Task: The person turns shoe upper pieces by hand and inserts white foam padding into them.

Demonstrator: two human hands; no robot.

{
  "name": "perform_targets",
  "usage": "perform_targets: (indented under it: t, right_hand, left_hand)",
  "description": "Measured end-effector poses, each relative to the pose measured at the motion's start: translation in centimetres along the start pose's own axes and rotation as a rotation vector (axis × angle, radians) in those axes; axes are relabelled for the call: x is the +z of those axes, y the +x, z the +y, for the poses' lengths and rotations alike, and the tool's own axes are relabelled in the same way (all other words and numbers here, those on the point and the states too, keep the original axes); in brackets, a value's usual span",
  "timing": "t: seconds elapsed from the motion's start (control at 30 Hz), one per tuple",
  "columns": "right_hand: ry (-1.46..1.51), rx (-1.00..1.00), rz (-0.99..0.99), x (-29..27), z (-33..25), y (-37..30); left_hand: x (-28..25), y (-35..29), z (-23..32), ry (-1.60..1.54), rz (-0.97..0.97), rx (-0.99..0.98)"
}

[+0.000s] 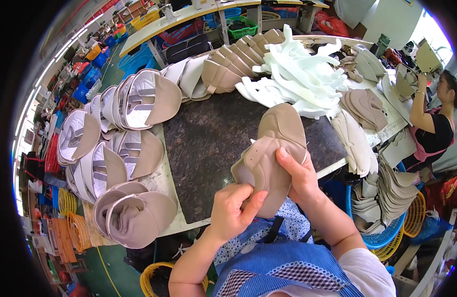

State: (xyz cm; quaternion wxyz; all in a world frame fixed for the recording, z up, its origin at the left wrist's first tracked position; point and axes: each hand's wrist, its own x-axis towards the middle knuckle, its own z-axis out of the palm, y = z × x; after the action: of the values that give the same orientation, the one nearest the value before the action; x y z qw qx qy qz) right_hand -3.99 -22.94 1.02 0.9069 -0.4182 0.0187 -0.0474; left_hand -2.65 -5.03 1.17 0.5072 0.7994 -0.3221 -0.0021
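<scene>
A stitched beige shoe upper [280,129] is raised in front of my chest, above the near edge of the dark board. My left hand [233,209] grips its lower left edge, with the fingers curled and the thumb pressed close. On the other side my right hand [298,174] holds it, thumb lying across the front and the other fingers partly hidden behind. Small holes and seam lines show on its face. Just beyond it lies a heap of white curved foam strips [302,69].
Stacked beige uppers [149,99] line the left side of the dark board [203,148], and more run along its back. Cut pieces [362,109] lie to the right, above a blue basket [382,240] of parts. A co-worker [436,119] sits at far right. A yellow basket [151,279] stands below.
</scene>
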Motion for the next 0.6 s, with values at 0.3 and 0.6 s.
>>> perform_targets:
  t: [0.3, 0.6]
  right_hand:
    - [0.072, 0.022, 0.047, -0.1, 0.4, 0.2]
    - [-1.136, -0.245, -0.609, 2.6, 4.1, -2.2]
  left_hand:
    - [-1.6, 0.5, -2.8, 0.304, 0.083, 0.445]
    - [-3.9, -2.9, -1.8, -0.705, 0.422, -0.415]
